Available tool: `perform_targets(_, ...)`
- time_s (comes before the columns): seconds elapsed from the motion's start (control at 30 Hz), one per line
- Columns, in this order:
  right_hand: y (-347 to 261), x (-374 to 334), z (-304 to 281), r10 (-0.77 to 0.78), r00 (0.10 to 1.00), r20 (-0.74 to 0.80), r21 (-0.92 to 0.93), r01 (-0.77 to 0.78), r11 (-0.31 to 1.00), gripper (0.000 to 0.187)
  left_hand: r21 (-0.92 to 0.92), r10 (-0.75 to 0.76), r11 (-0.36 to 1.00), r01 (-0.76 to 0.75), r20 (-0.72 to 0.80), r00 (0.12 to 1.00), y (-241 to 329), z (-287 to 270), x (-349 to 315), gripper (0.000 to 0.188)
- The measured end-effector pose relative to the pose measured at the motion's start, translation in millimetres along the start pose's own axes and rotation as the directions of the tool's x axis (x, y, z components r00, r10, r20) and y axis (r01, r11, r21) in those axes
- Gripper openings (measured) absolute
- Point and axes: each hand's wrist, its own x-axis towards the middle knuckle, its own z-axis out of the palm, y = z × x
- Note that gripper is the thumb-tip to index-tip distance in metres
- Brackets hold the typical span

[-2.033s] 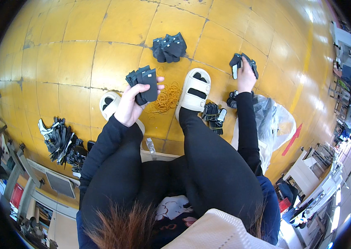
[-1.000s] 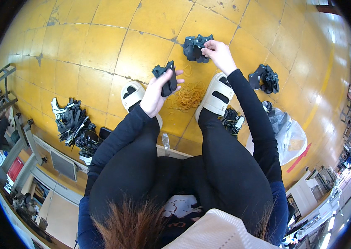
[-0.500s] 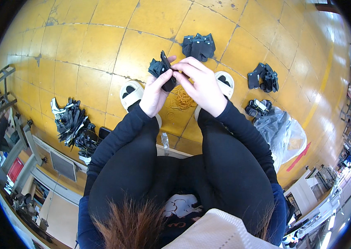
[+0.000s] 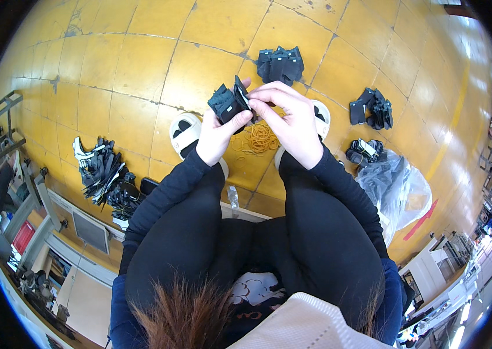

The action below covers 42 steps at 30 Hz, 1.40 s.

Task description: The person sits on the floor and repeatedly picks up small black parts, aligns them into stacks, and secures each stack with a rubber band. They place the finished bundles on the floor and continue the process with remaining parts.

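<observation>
Left hand point(image 4: 216, 134) cupping dark stack point(image 4: 221, 104), right fingers point(image 4: 271, 96) pinching.

This looks like a factory workshop: a scuffed yellow tiled floor point(image 4: 118, 52) with a red arrow point(image 4: 421, 219), batches of small dark pieces point(image 4: 281, 65), a metal-framed workbench point(image 4: 91, 291) at left, white worktables point(image 4: 426, 263) at right.

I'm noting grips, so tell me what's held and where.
The left hand holds a stack of dark pieces by its near end, thumb on top. The right hand is at the stack's right edge; whether it pinches a piece is unclear.
</observation>
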Motion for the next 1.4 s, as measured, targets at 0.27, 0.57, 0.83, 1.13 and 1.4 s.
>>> perform_targets(0.27,-2,-5,7,0.283,0.951,-0.124,0.124,-0.268,0.955,0.007,-0.204,-0.082,0.976,0.073,-0.04,0.996,-4,-3,-6,0.028)
perform_targets(0.57,-6,-3,0,-0.123,0.991,-0.058,-0.166,0.112,0.98,0.027,-0.201,-0.067,0.978,0.054,-0.059,0.996,3,1,-6,0.036)
perform_targets(0.83,1,-7,3,-0.057,0.998,-0.018,-0.143,0.054,0.988,0.025,-0.26,-0.115,0.962,0.086,-0.099,0.988,-4,-6,-7,0.039)
perform_targets(1.13,0,-3,6,0.137,0.979,-0.151,-0.152,-0.16,0.975,0.018,-0.185,-0.128,0.977,0.109,-0.096,0.987,-3,2,-3,0.034)
perform_targets(1.4,3,-5,9,0.1,0.991,-0.085,-0.05,-0.105,0.993,0.041,-0.157,-0.086,0.986,0.065,-0.131,0.988,-1,6,3,0.026)
